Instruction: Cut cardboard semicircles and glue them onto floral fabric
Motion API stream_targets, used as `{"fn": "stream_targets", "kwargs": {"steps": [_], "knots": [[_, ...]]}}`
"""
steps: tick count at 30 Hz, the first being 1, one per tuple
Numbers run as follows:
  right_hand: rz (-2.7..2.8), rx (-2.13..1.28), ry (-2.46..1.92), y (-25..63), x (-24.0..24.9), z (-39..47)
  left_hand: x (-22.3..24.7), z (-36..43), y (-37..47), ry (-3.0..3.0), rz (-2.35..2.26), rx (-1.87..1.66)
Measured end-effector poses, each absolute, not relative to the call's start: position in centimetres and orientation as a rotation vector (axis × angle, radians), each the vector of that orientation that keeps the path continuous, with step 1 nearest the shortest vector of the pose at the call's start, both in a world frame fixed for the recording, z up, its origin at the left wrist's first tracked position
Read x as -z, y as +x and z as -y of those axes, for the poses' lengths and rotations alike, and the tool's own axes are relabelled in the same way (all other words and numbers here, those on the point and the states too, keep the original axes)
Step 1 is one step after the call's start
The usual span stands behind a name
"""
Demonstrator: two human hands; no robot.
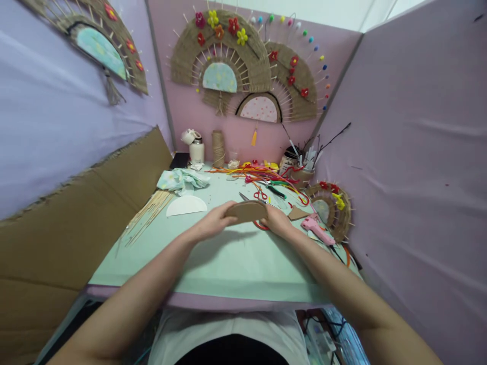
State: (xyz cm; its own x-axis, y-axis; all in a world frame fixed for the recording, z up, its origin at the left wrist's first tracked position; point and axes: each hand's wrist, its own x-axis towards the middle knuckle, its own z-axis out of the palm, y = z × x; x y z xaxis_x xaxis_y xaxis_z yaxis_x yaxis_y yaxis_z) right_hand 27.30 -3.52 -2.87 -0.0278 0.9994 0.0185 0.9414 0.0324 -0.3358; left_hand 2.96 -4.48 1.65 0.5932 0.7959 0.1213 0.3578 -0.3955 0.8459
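Observation:
Between my two hands, raised a little over the table, is a brown cardboard half-circle (pixel 246 212). My left hand (pixel 220 219) grips its left end, thumb in front and fingers behind. Its right end is pinched by my right hand (pixel 274 219). Most fingertips are hidden behind the cardboard. Just behind and partly under it lie scissors with red handles (pixel 261 225), partly covered. A white half-circle (pixel 186 205) rests flat on the table to the left of my left hand. A pink glue gun (pixel 318 229) lies to the right of my right hand.
Thin wooden sticks (pixel 150 215) and a crumpled floral cloth (pixel 182 178) lie at the left. Pipe cleaners (pixel 262 173), green-handled pliers (pixel 276 191) and a twine spool (pixel 218 148) sit farther back. A cardboard sheet (pixel 87 213) stands along the left side. Decorated fans (pixel 224 50) hang on the wall.

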Motion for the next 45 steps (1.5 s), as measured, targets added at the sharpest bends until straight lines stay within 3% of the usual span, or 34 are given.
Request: {"fn": "stream_targets", "kwargs": {"steps": [3,9,22,40,42,45], "knots": [[1.978,-0.299,-1.873,25.8,2.6,3.0,0.2,1.0,1.8,1.976,-1.034,-0.684],[1.682,-0.664,-1.342,21.3,3.0,2.6,3.7,-0.1,1.3,2.037,-1.093,-0.721],[1.755,-0.568,-1.246,18.5,5.6,1.9,4.5,-1.2,0.5,2.01,-1.259,-0.812],[1.721,-0.587,-1.266,19.3,4.6,1.6,4.1,-1.4,0.0,1.94,-1.188,-0.885],[1.637,-0.719,-1.26,19.9,3.7,1.2,3.3,-1.3,-0.4,1.766,-1.115,-0.946],[1.371,-1.198,-1.186,21.1,2.5,0.4,2.1,-1.1,-1.2,1.36,-0.873,-0.998]]}}
